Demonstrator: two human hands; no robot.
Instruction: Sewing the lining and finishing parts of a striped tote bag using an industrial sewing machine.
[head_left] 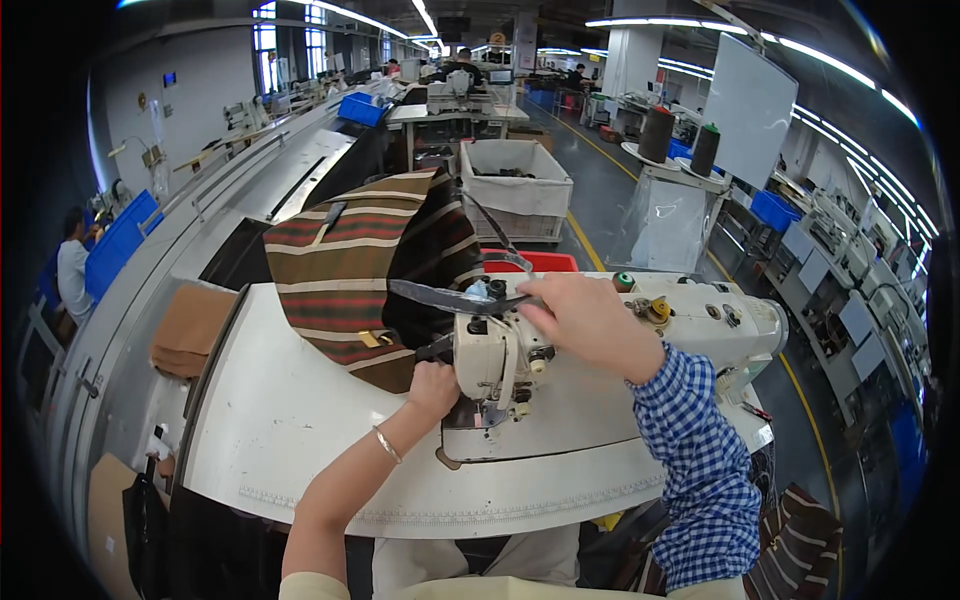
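Observation:
A striped fabric bag (345, 255) in brown, red, green and cream, with a black inside, lies on the far left part of the white sewing machine table (270, 430). My left hand (435, 390) is closed at the bag's near edge, just left of the sewing machine (640, 310)'s needle area; a short black strip shows above the fist. Over the top of the machine head, my right hand (590, 320) pinches the end of a dark strap (445, 297) that stretches left across the bag. A gold-coloured metal piece (376, 339) sits on the bag's side.
Folded brown fabric (187, 332) is stacked left of the table. Behind the machine stand a red tray (530, 262) and a large white bin (517, 185). Thread cones (656, 135) stand at the back right. More striped fabric (795, 540) hangs at the lower right.

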